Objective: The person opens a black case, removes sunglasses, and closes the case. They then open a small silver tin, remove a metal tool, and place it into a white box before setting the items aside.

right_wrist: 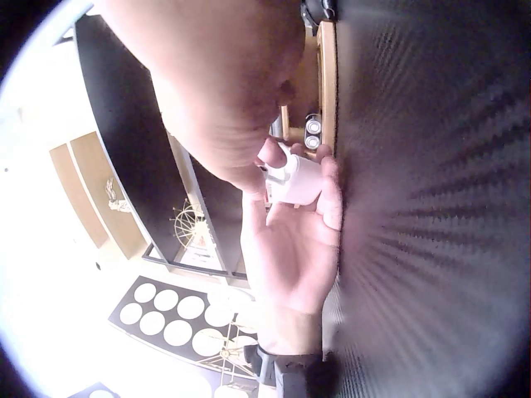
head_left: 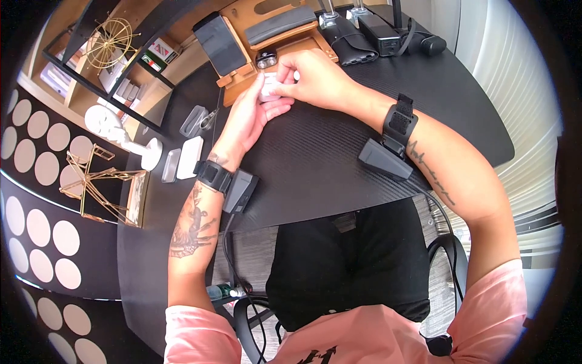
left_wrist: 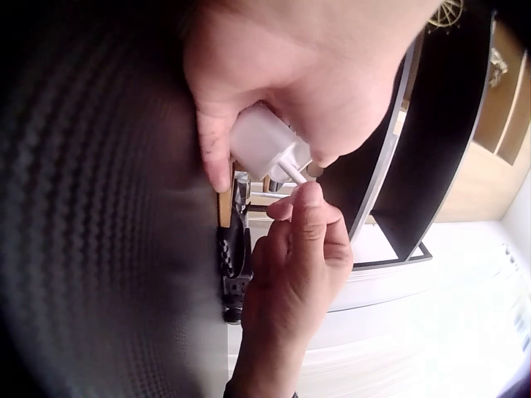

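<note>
Case [left_wrist: 264, 143], small, white and round-edged, sits in our left hand [head_left: 253, 116], in the upper middle of the head view, just in front of a wooden stand [head_left: 235, 93]. Our fingers and thumb grasp it from both sides, with the palm turned up beneath. Our right hand [head_left: 316, 77] comes in from the right of the frame, its thumb and fingertips pinching a slim white stick [left_wrist: 294, 172] at the mouth of the case. We cannot tell whether the two are joined or only touching there.

We judge the case to be light and stiff, probably hard plastic, with a sleek skin that could slide under dry fingers. It is best held low on its broad sides, leaving the mouth free, as our left hand does. The stick looks lighter and more delicate; we would take it by its outer end between thumb and fingertip, squeezing gently and keeping it in line to spare it a sideways bend. The black table [head_left: 315, 161] spreads below, across the middle of the head view.
</note>
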`<state>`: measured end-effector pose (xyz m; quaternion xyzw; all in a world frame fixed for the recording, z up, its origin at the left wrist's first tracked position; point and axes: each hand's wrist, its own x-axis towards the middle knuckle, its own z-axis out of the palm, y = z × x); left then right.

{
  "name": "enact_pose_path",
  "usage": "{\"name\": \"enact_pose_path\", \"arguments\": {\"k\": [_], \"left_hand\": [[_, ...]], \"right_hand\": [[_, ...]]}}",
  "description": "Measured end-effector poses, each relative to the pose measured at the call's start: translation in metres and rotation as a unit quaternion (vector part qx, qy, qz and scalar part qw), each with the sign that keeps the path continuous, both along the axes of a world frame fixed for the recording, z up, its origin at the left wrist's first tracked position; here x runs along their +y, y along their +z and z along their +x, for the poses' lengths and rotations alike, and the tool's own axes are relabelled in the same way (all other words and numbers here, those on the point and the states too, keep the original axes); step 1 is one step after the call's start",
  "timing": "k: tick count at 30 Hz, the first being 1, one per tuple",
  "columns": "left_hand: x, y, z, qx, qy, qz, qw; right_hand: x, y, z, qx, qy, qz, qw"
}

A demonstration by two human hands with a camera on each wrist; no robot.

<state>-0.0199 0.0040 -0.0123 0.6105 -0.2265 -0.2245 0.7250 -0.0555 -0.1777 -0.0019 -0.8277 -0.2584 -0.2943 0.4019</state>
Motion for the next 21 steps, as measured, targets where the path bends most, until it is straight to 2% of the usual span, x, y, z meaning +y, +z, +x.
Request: {"name": "enact_pose_path", "arguments": {"k": [2, 4, 13, 18, 21], "left_hand": [[-0.002, 0.003, -0.004, -0.009, 0.002, 0.01, 1.0], [-0.007, 0.002, -0.01, -0.017, 0.017, 0.008, 1.0], [-0.005, 0.003, -0.008, -0.016, -0.011, 0.01, 1.0], [-0.006, 0.004, -0.007, -0.008, -0.004, 0.007, 1.0], [-0.005, 0.003, -0.009, 0.002, 0.001, 0.004, 1.0]], "right_hand": [[0.002, 0.004, -0.003, -0.013, -0.012, -0.009, 1.0], [0.002, 0.006, -0.006, 0.088, -0.025, -0.023, 0.996], [0.003, 0.005, -0.005, 0.105, -0.046, -0.042, 0.993], [-0.001, -0.001, 0.003, 0.158, 0.069, 0.045, 0.984], [-0.001, -0.004, 0.005, 0.167, 0.09, 0.064, 0.98]]}}
